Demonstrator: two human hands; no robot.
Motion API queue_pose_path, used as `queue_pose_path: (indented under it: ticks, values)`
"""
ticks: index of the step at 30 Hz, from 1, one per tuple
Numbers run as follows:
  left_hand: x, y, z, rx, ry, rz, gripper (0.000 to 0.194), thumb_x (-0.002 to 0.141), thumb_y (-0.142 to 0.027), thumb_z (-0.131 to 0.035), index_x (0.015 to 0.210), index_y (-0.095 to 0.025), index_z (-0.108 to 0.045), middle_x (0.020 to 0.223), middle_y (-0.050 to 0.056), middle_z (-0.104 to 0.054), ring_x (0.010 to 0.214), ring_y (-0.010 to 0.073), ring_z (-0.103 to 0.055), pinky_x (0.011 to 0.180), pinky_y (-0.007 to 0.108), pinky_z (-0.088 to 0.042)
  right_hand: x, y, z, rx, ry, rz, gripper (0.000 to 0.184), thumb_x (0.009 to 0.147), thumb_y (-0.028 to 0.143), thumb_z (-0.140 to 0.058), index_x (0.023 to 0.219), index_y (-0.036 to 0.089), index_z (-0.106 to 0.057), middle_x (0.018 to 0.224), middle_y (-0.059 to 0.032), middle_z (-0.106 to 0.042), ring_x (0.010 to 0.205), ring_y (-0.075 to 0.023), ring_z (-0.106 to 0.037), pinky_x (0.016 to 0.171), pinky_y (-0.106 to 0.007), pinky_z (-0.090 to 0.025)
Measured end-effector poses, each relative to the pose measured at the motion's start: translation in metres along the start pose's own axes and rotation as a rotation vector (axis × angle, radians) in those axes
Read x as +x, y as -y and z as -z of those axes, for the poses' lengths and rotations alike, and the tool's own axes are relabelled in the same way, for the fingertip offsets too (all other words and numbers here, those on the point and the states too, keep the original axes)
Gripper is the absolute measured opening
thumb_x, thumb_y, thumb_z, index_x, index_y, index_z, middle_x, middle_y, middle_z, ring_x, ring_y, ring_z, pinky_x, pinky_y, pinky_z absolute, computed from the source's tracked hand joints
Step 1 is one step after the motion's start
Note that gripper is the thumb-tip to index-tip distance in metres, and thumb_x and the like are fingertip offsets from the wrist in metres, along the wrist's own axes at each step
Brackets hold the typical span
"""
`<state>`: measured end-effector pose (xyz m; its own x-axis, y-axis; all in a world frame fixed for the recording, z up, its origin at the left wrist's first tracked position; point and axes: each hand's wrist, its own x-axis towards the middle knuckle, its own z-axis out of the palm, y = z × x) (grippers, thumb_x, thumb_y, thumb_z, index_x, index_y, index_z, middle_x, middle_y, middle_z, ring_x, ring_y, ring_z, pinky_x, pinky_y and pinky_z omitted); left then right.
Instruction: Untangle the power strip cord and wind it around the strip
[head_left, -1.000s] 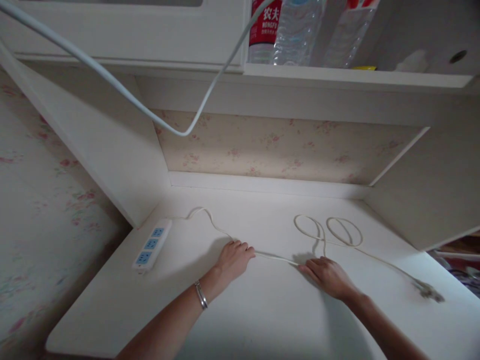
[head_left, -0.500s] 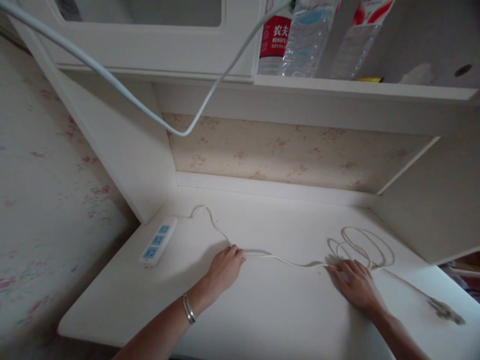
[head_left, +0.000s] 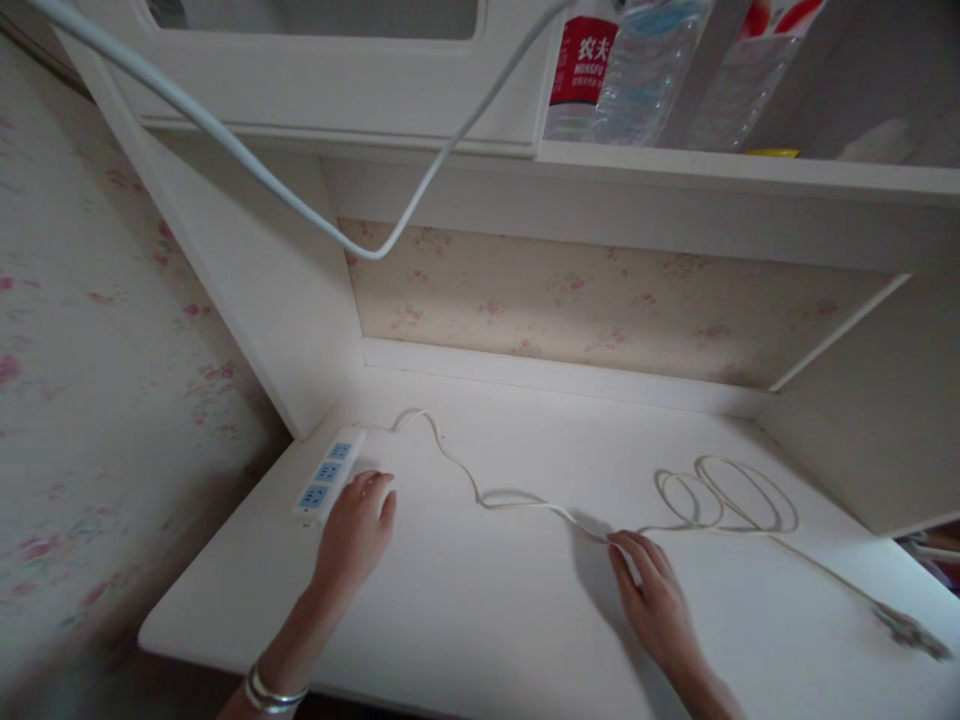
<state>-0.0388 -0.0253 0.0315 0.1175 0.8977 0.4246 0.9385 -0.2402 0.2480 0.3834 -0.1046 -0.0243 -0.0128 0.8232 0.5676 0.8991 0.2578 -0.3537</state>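
Note:
A white power strip [head_left: 328, 474] with blue sockets lies at the left of the white desk. My left hand [head_left: 354, 530] is just right of it, fingers loosely curled and thumb apart, holding nothing. From the strip's far end a thin pale cord [head_left: 517, 504] runs in bends across the desk. Thumb and fingertips of my right hand [head_left: 656, 595] come together on this cord, right of the desk's middle. Beyond that hand the cord lies in loose loops [head_left: 709, 490] and ends in a blurred plug [head_left: 909, 630] at the far right.
A thick white cable [head_left: 375, 250] hangs across the upper view, in front of a cabinet [head_left: 337, 90]. Plastic bottles [head_left: 645, 80] stand on the open shelf above the desk. Side panels border the desk [head_left: 480, 620], and floral wallpaper is at the left.
My left hand has let go of the cord and moved left to the power strip. My right hand has shifted left along the cord, away from the loops. The view has shifted slightly.

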Motion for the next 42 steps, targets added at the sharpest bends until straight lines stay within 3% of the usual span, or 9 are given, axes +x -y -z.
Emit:
queue_pose_path:
  ticks: [5,7,10,13,15,18,27,42]
  values:
    - [0.004,0.056,0.01,0.33,-0.11,0.151,0.033,0.088,-0.028,-0.047,0.116,-0.013,-0.056,0.122,0.018,-0.056,0.106,0.0319,-0.055,0.087,0.045,-0.046,0.006,0.065,-0.021,0.074,0.068,0.071,0.027,0.091,0.025,-0.049,0.117,0.024,-0.056,0.117,-0.0093,-0.061,0.112,-0.0241,-0.055,0.094,-0.044,-0.048]
    - [0.0,0.063,0.01,0.35,-0.117,0.128,0.034,0.088,-0.026,-0.046,0.117,-0.011,-0.056,0.122,0.019,-0.056,0.108,0.0326,-0.055,0.09,0.047,-0.045,0.007,0.083,-0.03,0.067,0.108,0.122,0.03,0.09,0.022,-0.049,0.118,0.024,-0.057,0.121,-0.0083,-0.061,0.114,-0.0245,-0.055,0.1,-0.046,-0.045]
    - [-0.015,0.055,0.002,0.195,-0.119,0.038,0.028,0.088,-0.025,-0.045,0.109,-0.014,-0.061,0.114,0.017,-0.06,0.105,0.03,-0.057,0.095,0.046,-0.043,0.007,0.097,-0.042,0.043,0.18,0.175,0.031,0.088,0.019,-0.05,0.117,0.025,-0.061,0.12,-0.0062,-0.063,0.113,-0.0233,-0.057,0.101,-0.044,-0.046]
    - [-0.037,0.033,-0.015,-0.173,-0.025,0.006,0.024,0.09,-0.032,-0.045,0.103,-0.02,-0.062,0.099,0.009,-0.067,0.093,0.0222,-0.064,0.086,0.034,-0.051,0.006,0.099,-0.049,0.027,0.236,0.154,0.033,0.087,0.017,-0.049,0.116,0.024,-0.063,0.117,-0.0055,-0.066,0.111,-0.0223,-0.06,0.097,-0.038,-0.05]
    - [-0.05,0.021,-0.026,-0.392,0.063,0.106,0.025,0.091,-0.037,-0.044,0.097,-0.02,-0.062,0.085,0.004,-0.07,0.075,0.0171,-0.066,0.068,0.025,-0.054,0.005,0.098,-0.05,0.022,0.252,0.126,0.033,0.087,0.016,-0.049,0.115,0.024,-0.064,0.116,-0.0056,-0.067,0.11,-0.022,-0.06,0.096,-0.037,-0.051]
    - [-0.059,0.014,-0.035,-0.505,0.105,0.207,0.026,0.091,-0.041,-0.046,0.092,-0.021,-0.062,0.083,0.002,-0.07,0.075,0.0158,-0.067,0.068,0.022,-0.053,0.006,0.097,-0.05,0.036,0.266,0.097,0.034,0.087,0.015,-0.047,0.115,0.023,-0.065,0.117,-0.0058,-0.066,0.112,-0.0216,-0.059,0.098,-0.037,-0.05]
    - [-0.054,0.011,-0.028,-0.539,0.207,0.194,0.025,0.091,-0.04,-0.045,0.087,-0.022,-0.061,0.078,0.0,-0.068,0.071,0.0137,-0.065,0.066,0.021,-0.048,0.008,0.096,-0.051,0.092,0.261,0.053,0.031,0.089,0.017,-0.047,0.111,0.023,-0.067,0.115,-0.0067,-0.067,0.109,-0.0211,-0.061,0.096,-0.038,-0.05]
    - [-0.057,0.002,-0.022,-0.419,0.19,0.07,0.023,0.092,-0.031,-0.041,0.089,-0.021,-0.062,0.084,0.005,-0.068,0.078,0.0171,-0.065,0.073,0.027,-0.049,0.007,0.095,-0.051,0.115,0.264,0.048,0.029,0.091,0.021,-0.046,0.111,0.023,-0.067,0.116,-0.0057,-0.067,0.11,-0.0208,-0.06,0.097,-0.039,-0.05]
